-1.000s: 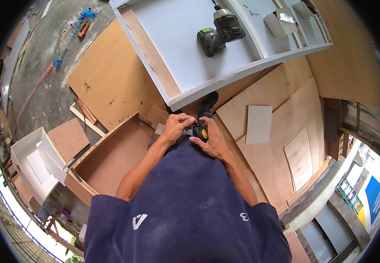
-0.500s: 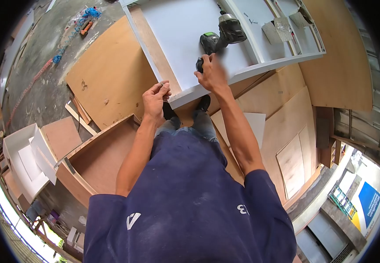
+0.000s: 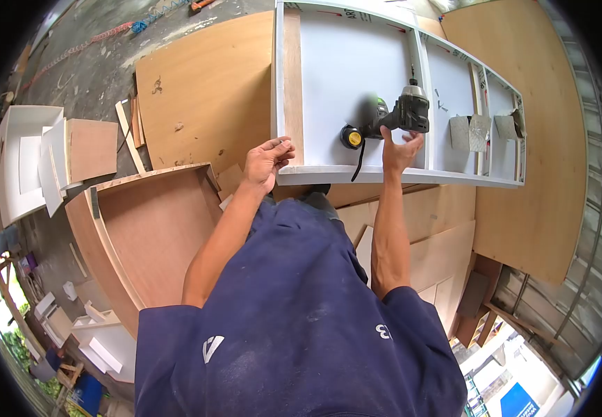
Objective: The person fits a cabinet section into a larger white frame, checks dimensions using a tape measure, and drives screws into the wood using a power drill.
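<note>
My left hand (image 3: pixel 267 164) is closed in a pinch at the near left corner of a white cabinet frame (image 3: pixel 384 174). Whatever its fingertips hold is too small to name. My right hand (image 3: pixel 399 151) has thumb and fingers apart, right by a black cordless drill (image 3: pixel 410 111) with a bit in its chuck. Whether the fingertips touch the drill cannot be made out. To the left of that hand, a black tape measure (image 3: pixel 351 137) with a yellow centre lies on the white panel, its strap hanging toward the frame's near edge.
Several loose screws (image 3: pixel 441 101) and grey blocks (image 3: pixel 469 133) lie in the frame's right compartments. An open wooden box (image 3: pixel 165 222) stands at my left. Large plywood sheets (image 3: pixel 207 83) lie beyond it, and another plywood sheet (image 3: pixel 523 132) is at the right.
My right hand has let go of the tape measure and moved right, to the drill. My left hand stays pinched near the frame's corner. The view has shifted.
</note>
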Demonstrator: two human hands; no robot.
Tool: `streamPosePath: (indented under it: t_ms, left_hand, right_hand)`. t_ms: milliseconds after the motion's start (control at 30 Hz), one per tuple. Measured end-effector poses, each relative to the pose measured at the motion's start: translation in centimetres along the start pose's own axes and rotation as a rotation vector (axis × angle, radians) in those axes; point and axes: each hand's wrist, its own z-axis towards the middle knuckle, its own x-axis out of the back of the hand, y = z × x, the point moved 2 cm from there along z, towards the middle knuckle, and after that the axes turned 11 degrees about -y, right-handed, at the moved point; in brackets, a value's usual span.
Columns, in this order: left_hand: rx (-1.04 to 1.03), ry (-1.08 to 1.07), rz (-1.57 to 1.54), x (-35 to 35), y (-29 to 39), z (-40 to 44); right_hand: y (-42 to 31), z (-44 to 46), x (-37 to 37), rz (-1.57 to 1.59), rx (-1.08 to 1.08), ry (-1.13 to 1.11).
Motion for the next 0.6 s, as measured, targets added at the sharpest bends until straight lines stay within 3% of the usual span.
streamPosePath:
  t_ms: [67,100,167,200,333,433,500,533,600]
  left_hand:
    - [0.01,-0.017,0.004,-1.0,-0.3,0.3]
    - [0.023,-0.04,0.008,-1.6,-0.2,0.5]
    - [0.034,-0.03,0.024,-2.4,-0.3,0.8]
    - [0.027,-0.036,-0.006,-2.6,-0.6,0.9]
    - [0.027,0.006,-0.085,-3.0,-0.5,-0.1]
    - [-0.038,-0.013,-0.151,-1.7,-0.8,-0.5]
    - [-0.069,-0.089,-0.221,-1.2,-0.5,-0.5]
    - [-0.109,-0.17,-0.293,-1.3,-0.3,-0.5]
    - [-0.15,-0.298,-0.406,-1.7,0.1,-0.6]
  right_hand:
    - [-1.1,2.1,-0.6,0.369,0.194,-0.292]
    - [-1.3,3.0,-1.4,0.375,0.199,-0.29]
    - [-2.2,4.7,-2.9,0.898,0.221,-0.485]
    - [-2.4,4.9,-3.3,0.991,0.139,-0.482]
    - [-2.2,6.9,-2.1,0.692,0.17,-0.473]
    - [-6.4,6.1,4.9,0.401,0.544,-0.652]
    - [-8.1,4.8,8.3,0.43,0.707,-0.905]
    - [-9.3,3.8,9.2,0.407,0.644,-1.044]
    - [-11.1,1.7,10.4,0.343,0.718,-1.226]
